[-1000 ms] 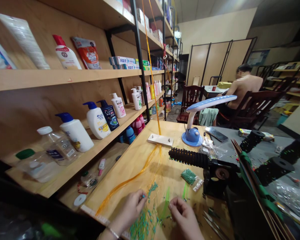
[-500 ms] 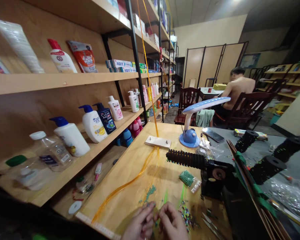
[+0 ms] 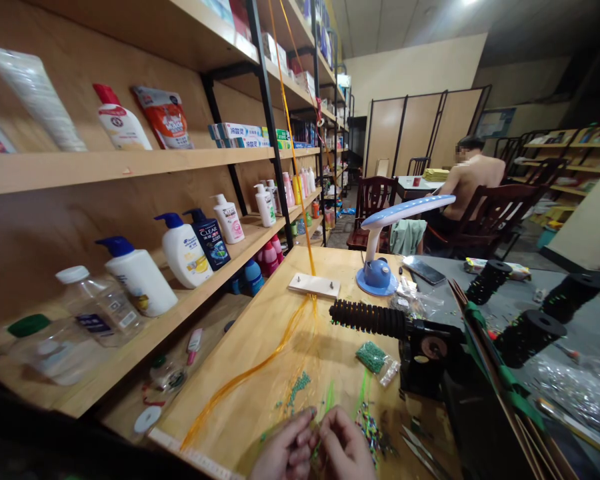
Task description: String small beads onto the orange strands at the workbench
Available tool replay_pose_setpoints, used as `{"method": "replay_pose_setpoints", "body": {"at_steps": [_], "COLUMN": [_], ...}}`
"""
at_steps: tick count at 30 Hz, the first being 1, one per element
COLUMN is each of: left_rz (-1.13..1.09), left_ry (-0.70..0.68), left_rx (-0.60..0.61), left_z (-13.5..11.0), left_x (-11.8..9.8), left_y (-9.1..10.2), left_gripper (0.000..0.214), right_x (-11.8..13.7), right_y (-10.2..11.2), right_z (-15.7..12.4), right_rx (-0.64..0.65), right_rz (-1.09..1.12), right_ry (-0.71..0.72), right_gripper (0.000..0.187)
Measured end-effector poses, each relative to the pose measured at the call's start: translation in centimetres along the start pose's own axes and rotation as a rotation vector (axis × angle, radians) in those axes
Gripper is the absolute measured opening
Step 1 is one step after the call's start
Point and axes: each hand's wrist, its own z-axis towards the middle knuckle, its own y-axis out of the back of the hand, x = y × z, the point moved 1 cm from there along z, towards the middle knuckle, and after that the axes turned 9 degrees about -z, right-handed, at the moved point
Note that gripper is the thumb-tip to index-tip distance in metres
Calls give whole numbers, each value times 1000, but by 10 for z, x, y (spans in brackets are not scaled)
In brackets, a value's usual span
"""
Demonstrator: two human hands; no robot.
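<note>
At the bottom of the view, my left hand (image 3: 286, 448) is closed, its thumb and forefinger pinched. My right hand (image 3: 345, 441) pinches close beside it, its fingertips nearly touching the left ones. Whatever lies between the fingertips is too small to make out. Loose green beads (image 3: 299, 390) lie on the wooden table just beyond my left hand. Fine orange threads (image 3: 253, 375) run from under a white clamp plate (image 3: 314, 285) toward my hands and off to the left. Right of my right hand are bright green threads (image 3: 364, 387) and a pile of multicoloured beads (image 3: 370, 427).
A bag of green beads (image 3: 373, 357) lies beside a black ribbed roller (image 3: 370, 318) on a stand. Tweezers (image 3: 423, 450) rest at lower right. A blue desk lamp (image 3: 377, 275) stands behind. Shelves with bottles (image 3: 185, 250) line the left. A person (image 3: 473, 177) sits further back.
My fingertips have drawn slightly closer together, with the left hand shifting a little to the right. The camera view has moved slightly; the things on the table lie as before.
</note>
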Motion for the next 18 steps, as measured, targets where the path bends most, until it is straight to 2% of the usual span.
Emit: {"method": "replay_pose_setpoints", "body": {"at_steps": [7,18], "left_rz": [27,42], "left_ry": [23,-36], "left_rx": [5,18], "left_z": [-4,-5], "left_x": [0,0], "left_y": [-4,-9], "left_gripper": [40,44], "right_x": [4,5], "right_y": [0,-6], "right_z": [1,2], "right_rx": [22,-66], "right_rz": [8,117], "right_ry": [-12,-137], "right_gripper": [41,54]}}
